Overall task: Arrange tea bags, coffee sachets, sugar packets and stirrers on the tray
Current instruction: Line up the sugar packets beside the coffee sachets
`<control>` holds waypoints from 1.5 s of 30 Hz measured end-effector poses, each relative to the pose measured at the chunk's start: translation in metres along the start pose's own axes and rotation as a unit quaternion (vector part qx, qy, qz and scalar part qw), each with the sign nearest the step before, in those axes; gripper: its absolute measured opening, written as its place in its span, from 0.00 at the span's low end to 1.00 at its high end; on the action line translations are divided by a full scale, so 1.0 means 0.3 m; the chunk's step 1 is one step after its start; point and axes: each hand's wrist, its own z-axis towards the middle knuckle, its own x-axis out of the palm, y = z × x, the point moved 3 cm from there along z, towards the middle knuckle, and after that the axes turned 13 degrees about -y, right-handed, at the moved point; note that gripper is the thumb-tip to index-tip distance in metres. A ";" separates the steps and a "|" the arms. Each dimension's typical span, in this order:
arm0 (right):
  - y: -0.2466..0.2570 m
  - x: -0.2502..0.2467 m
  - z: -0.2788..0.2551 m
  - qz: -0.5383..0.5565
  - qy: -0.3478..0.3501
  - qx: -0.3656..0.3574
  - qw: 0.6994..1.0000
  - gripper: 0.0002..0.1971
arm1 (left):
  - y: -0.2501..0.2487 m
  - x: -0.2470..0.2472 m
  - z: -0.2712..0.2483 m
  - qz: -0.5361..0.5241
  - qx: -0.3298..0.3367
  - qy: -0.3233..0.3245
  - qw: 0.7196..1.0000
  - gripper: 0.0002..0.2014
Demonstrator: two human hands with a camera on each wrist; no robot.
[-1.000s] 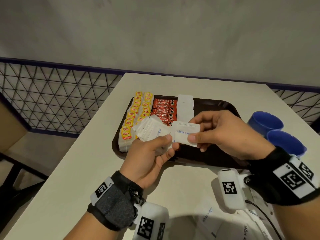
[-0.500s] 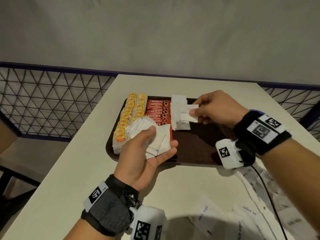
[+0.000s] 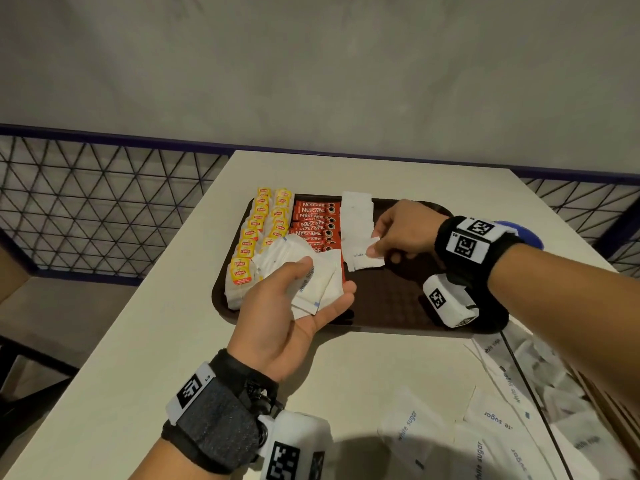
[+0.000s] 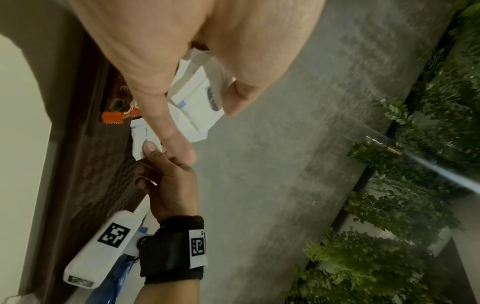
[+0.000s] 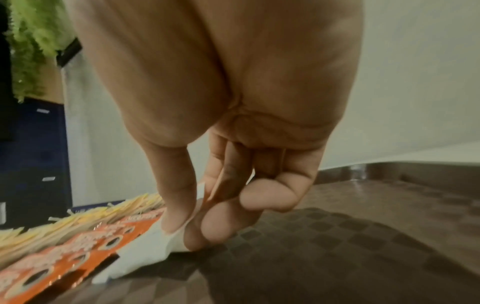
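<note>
Yellow-tagged tea bags and red coffee sachets sat rowed on the dark brown plastic tray. Right hand pinched a white paper sugar packet onto the sugar column; left hand gripped a fanned white packet stack (more lay on the surface). No stirrers seen.

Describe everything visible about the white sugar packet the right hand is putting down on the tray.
The sugar packet is a small flat white paper sachet with faint "white sugar" print. It lies nearly flat on the dark brown tray, at the near end of a column of white packets, right of the red Nescafe sachets. The right hand pinches its right edge between thumb and fingers.
</note>
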 end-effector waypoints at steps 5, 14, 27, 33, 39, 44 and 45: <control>0.026 0.012 0.004 -0.058 0.028 -0.004 0.998 0.15 | -0.005 0.002 -0.006 0.004 0.001 0.001 1.000 0.12; 0.048 -0.016 -0.010 -0.097 0.013 0.011 0.995 0.19 | -0.005 0.001 0.000 -0.021 -0.017 0.034 0.999 0.19; 0.196 -0.074 -0.413 0.209 0.022 -0.112 0.971 0.18 | 0.006 -0.004 -0.002 0.121 0.056 0.083 0.988 0.22; 0.138 -0.056 -0.397 0.289 0.046 -0.079 0.953 0.15 | 0.001 -0.007 -0.005 0.188 0.090 0.038 0.977 0.22; 0.119 -0.058 -0.389 0.451 0.063 -0.006 0.890 0.09 | 0.002 -0.005 -0.005 0.126 0.019 0.007 0.992 0.14; 0.111 -0.056 -0.395 0.471 0.072 0.001 0.879 0.11 | 0.014 -0.001 -0.009 0.118 0.013 0.026 0.993 0.08; 0.107 -0.055 -0.392 0.461 0.063 -0.007 0.885 0.13 | 0.015 -0.002 -0.007 0.121 0.017 0.030 0.992 0.08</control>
